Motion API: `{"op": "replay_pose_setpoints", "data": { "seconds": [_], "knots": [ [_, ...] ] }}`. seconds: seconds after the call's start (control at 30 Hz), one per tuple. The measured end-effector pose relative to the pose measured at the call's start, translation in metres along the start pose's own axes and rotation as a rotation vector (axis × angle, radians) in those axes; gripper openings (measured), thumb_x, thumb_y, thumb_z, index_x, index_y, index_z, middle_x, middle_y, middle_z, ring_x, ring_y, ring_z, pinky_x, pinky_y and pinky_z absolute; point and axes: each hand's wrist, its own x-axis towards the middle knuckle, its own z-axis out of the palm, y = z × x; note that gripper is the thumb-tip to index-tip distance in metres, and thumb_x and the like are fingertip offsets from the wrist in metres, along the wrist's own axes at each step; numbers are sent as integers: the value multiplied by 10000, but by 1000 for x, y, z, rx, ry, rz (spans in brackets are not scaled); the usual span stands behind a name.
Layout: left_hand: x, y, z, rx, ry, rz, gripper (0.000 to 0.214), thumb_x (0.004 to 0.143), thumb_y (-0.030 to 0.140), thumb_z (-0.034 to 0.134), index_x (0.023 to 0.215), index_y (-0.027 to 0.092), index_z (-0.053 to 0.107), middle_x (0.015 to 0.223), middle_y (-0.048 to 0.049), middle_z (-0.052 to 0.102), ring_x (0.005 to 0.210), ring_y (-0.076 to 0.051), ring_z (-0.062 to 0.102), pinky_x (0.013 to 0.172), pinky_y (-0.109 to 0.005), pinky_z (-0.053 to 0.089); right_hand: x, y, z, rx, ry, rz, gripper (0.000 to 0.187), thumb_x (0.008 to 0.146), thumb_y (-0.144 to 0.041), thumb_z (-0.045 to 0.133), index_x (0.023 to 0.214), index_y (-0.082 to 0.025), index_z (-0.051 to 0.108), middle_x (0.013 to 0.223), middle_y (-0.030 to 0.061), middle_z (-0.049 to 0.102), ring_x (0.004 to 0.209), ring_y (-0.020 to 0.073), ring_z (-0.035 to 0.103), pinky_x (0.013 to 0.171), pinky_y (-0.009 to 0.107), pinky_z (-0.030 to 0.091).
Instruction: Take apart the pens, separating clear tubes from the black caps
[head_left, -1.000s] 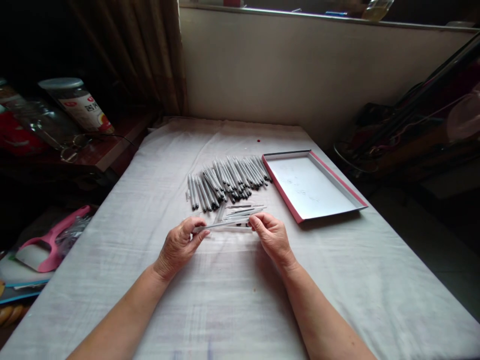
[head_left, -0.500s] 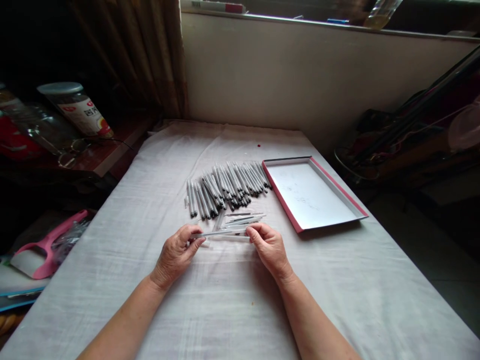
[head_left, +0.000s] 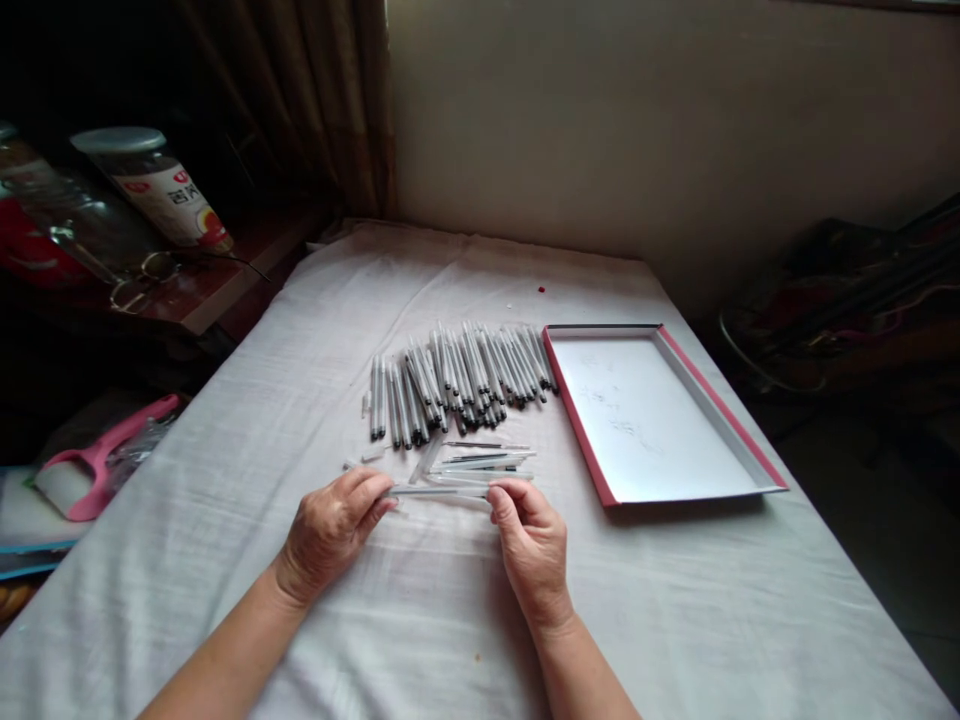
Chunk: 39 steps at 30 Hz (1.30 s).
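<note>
Between my two hands a thin, translucent pen [head_left: 439, 491] is held level, just above the cloth. My left hand [head_left: 330, 525] pinches its left end, and the fingertips of my right hand [head_left: 531, 545] close on its right end. Directly beyond lie several loose clear pen tubes and dark refills [head_left: 486, 462]. Farther back is a wide heap of clear pens with black ends [head_left: 457, 380]. A small clear cap [head_left: 373, 455] rests near my left fingers.
A shallow white box lid with red sides [head_left: 652, 420] lies right of the pens. The table has a pale cloth [head_left: 420, 620]. At left, a side shelf holds a labelled jar [head_left: 169, 195] and eyeglasses [head_left: 142, 283]; a pink-handled tool [head_left: 105, 460] is below.
The view has tilted down, so the window sill has left the picture. Both hands still hold the pen level between them, the left now gripping it nearer its end.
</note>
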Motion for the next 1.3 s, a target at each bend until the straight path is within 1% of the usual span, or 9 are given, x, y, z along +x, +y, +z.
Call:
{"op": "replay_pose_setpoints", "data": {
  "seconds": [0.17, 0.33, 0.4, 0.53, 0.67, 0.8, 1.13, 1.2, 1.3],
  "knots": [
    [3, 1, 0, 40, -12, 11, 194, 998, 330, 446, 1040, 197, 580, 853, -39, 715, 729, -153, 705, 636, -217, 508, -2, 2, -1, 2, 13, -13, 144, 839, -317, 642, 868, -203, 724, 741, 28, 692, 610, 145, 598, 578, 269, 503],
    [0, 2, 2, 37, 24, 59, 149, 976, 325, 508, 1054, 199, 528, 842, -35, 712, 693, -144, 695, 573, -211, 482, -2, 1, 1, 33, 39, 0, 146, 825, -323, 650, 855, -198, 719, 710, 23, 681, 602, 143, 592, 568, 266, 498],
    [-1, 1, 2, 20, 21, 58, 124, 979, 302, 500, 1039, 205, 548, 857, -32, 711, 703, -139, 695, 586, -208, 486, -3, 0, 3, 50, 44, -7, 144, 818, -323, 655, 851, -197, 718, 711, 21, 681, 590, 137, 582, 556, 260, 492],
    [-1, -2, 2, -47, -12, 12, 228, 999, 332, 433, 989, 202, 620, 870, -40, 714, 749, -145, 702, 644, -211, 511, 1, 1, -2, 59, 107, -33, 182, 835, -340, 631, 909, -195, 712, 751, 23, 690, 578, 127, 577, 550, 259, 497],
    [-2, -6, 2, -86, -29, -49, 291, 999, 368, 416, 979, 204, 655, 856, -44, 721, 725, -150, 695, 647, -220, 518, 11, 10, -24, -154, 221, -65, 252, 838, -379, 607, 958, -185, 715, 887, 69, 724, 698, 167, 635, 640, 299, 526],
    [-2, -7, 1, -120, -47, -55, 291, 995, 377, 430, 962, 201, 658, 834, -34, 717, 720, -149, 694, 647, -224, 517, 19, 17, -44, -453, 216, -27, 292, 807, -402, 597, 956, -188, 727, 880, 75, 753, 702, 201, 661, 729, 352, 528],
    [-3, -8, 0, -168, -47, -41, 272, 987, 373, 451, 965, 199, 660, 849, -34, 719, 751, -156, 704, 676, -234, 524, 29, 17, -41, -787, 142, -85, 260, 854, -344, 534, 928, -230, 756, 934, 62, 743, 824, 220, 681, 721, 313, 496],
    [-3, -8, -1, -170, -42, -43, 270, 988, 372, 450, 977, 202, 659, 858, -33, 723, 759, -154, 706, 682, -232, 527, 30, 18, -42, -805, 127, -87, 268, 861, -320, 526, 966, -235, 757, 971, 68, 750, 859, 230, 686, 730, 318, 501],
    [-5, -8, -3, -175, -22, -39, 258, 986, 365, 460, 995, 201, 659, 865, -34, 727, 761, -151, 707, 679, -226, 528, 28, 15, -42, -740, 174, -133, 291, 861, -292, 507, 1006, -212, 746, 1012, 90, 754, 883, 235, 689, 769, 331, 515]
  ]
}}
